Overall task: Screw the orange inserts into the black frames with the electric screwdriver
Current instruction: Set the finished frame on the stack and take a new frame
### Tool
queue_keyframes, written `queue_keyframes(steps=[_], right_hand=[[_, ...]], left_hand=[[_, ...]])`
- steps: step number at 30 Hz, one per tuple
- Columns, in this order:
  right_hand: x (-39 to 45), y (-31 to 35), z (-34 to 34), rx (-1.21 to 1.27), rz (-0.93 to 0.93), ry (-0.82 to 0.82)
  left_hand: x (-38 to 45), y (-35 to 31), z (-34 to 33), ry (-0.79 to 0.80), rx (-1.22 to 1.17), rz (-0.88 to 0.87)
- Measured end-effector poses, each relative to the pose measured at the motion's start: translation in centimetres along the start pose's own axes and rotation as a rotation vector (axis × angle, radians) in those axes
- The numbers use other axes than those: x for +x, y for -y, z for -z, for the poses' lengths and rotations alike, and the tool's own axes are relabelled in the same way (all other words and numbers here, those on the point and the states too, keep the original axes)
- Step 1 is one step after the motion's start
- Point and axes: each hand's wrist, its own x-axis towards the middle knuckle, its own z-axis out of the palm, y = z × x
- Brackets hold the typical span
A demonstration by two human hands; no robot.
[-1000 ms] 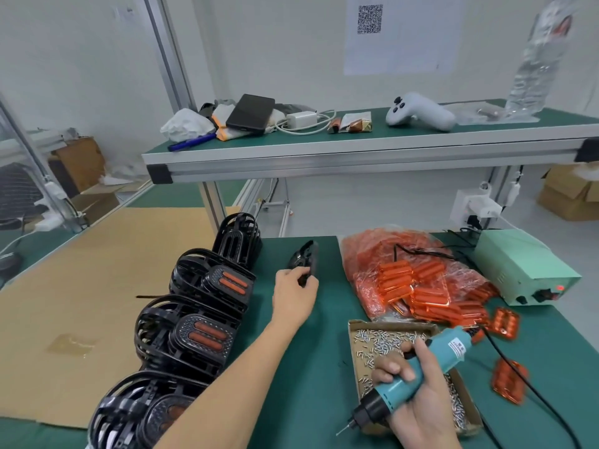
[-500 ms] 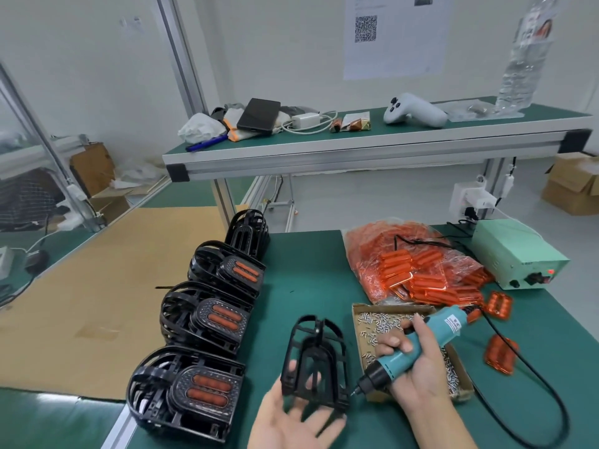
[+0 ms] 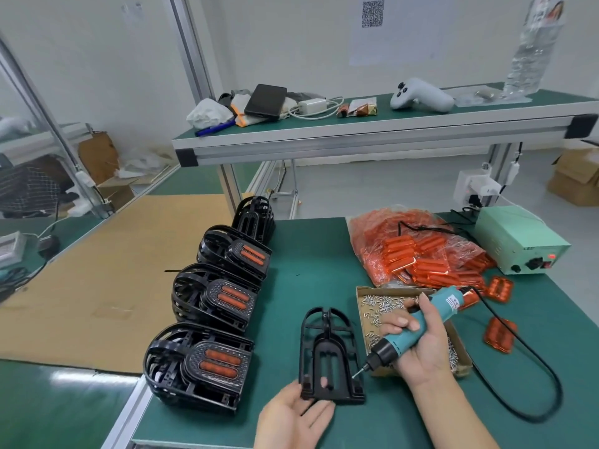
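Black frame [image 3: 329,354] above left grip [image 3: 293,419]

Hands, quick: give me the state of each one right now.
Left hand: holds the empty black frame by its near edge, palm up, fingers curled under it.
Right hand: grips the electric screwdriver, bit pointing at the frame.

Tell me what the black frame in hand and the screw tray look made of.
Black frame: apparently moulded plastic, semi-gloss, with thin ribs and slots. Screw tray: looks like brown cardboard, matte, with folded raw-edged walls.
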Motion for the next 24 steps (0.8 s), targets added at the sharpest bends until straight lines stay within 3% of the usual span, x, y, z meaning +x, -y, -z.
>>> queue_keyframes(steps=[3,6,10,12,16,21,24], right_hand=[[-0.1,-0.1,-0.1,0.007,0.005,-0.016],[-0.1,0.0,-0.2,0.017,0.022,-0.030],[-0.1,-0.1,-0.2,0.029,0.024,-0.028],[-0.1,-0.1,-0.1,0.026,0.032,-0.022],[0.1,-0.1,0.2,0.031,0.038,0.004],[0.1,0.0,0.2,0.000,0.057,0.026],[0.0,0.0,0.3,0.013,0.043,0.032]], left_hand=[[0.2,0.7,0.3,-0.156,0.266,-0.225],[0.2,1.6,0.7,-0.317,0.683,-0.529],[-1.3,2.0,0.5,-0.433,1.019,-0.731],[-1.5,1.7,-0.2,-0.379,1.089,-0.860],[0.0,-1.0,-4.4,-0.121,1.155,-1.042],[5.5,-3.1,-12.8,0.110,1.888,-1.238],[7.9,-3.0,-15.2,0.083,2.271,-1.263]])
